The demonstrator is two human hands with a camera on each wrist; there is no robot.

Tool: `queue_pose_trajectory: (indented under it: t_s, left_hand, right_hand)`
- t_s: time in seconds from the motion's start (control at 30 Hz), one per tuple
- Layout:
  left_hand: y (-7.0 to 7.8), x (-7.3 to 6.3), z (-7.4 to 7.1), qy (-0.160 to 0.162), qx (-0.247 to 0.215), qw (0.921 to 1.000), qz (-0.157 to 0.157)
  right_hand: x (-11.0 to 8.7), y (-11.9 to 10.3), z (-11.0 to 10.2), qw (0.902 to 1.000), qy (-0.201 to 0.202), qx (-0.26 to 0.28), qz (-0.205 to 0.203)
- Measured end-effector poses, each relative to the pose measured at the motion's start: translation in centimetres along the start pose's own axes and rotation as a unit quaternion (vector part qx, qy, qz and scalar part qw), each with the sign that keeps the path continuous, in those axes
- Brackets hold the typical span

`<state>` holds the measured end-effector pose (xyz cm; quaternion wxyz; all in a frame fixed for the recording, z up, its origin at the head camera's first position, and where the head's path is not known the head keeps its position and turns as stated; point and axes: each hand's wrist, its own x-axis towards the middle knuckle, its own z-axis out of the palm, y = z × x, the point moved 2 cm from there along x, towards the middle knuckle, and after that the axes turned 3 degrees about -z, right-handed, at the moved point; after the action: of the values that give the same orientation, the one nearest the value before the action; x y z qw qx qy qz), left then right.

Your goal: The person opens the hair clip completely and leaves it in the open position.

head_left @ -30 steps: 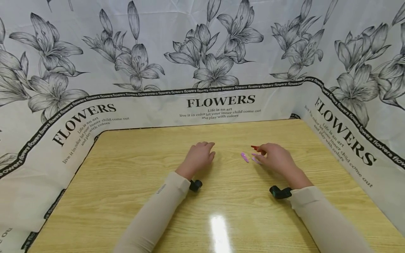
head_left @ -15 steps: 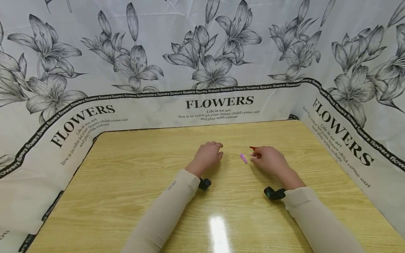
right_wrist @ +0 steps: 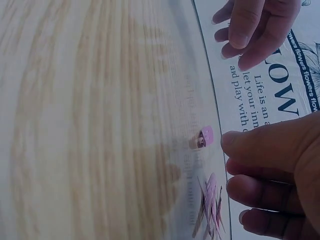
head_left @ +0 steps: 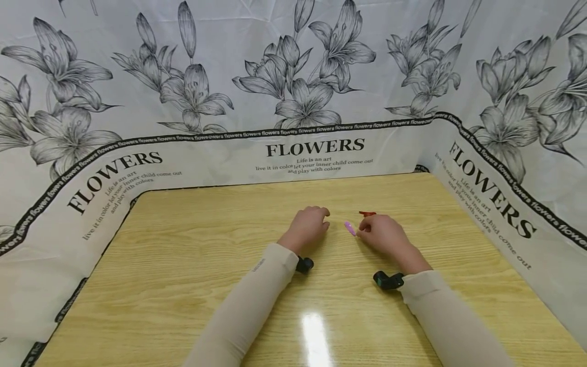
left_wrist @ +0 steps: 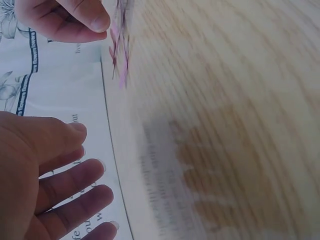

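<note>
A pink, teardrop-shaped hair clip (head_left: 349, 227) lies on the table between my two hands. My right hand (head_left: 382, 234) is close beside it, thumb and fingertips near its front end. In the right wrist view a gap shows between the thumb and the pink clip's end (right_wrist: 207, 136), and the fingers are loosely bent. More thin pink and dark pieces (right_wrist: 212, 205) lie in a bunch below those fingers; in the head view the right hand hides most of them. To the left, my left hand (head_left: 308, 227) hovers over the table with relaxed fingers, holding nothing.
Red slim pieces (head_left: 367, 213) lie just behind the right hand. The wood-grain table (head_left: 192, 265) is bordered at the back and sides by a white flower-printed cloth (head_left: 220, 163). A black wrist camera (head_left: 387, 280) sits on the right wrist.
My right hand has shifted left from the bunch of pieces towards the single pink clip. My left hand has moved right, nearer that clip. The clip stays on the table.
</note>
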<state>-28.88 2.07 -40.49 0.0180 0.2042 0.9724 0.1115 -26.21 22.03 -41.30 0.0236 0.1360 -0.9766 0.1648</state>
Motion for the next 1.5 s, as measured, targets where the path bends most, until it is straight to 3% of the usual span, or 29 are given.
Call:
queue_pose_trajectory:
  t_s: [0.33, 0.9, 1.5]
  left_hand:
    - [0.7, 1.4, 1.1, 0.009, 0.007, 0.9997, 0.024]
    - [2.3, 2.8, 2.0, -0.004, -0.015, 0.9998, 0.013]
    - [2.7, 4.2, 3.1, -0.012, -0.053, 0.9985, -0.002]
  right_hand:
    - [0.2, -0.1, 0.5, 1.0, -0.004, -0.001, 0.004]
    - [0.4, -0.6, 1.0, 0.9988, 0.027, -0.038, 0.015]
    - [0.5, -0.9, 1.4, 0.9988, 0.002, -0.024, 0.043]
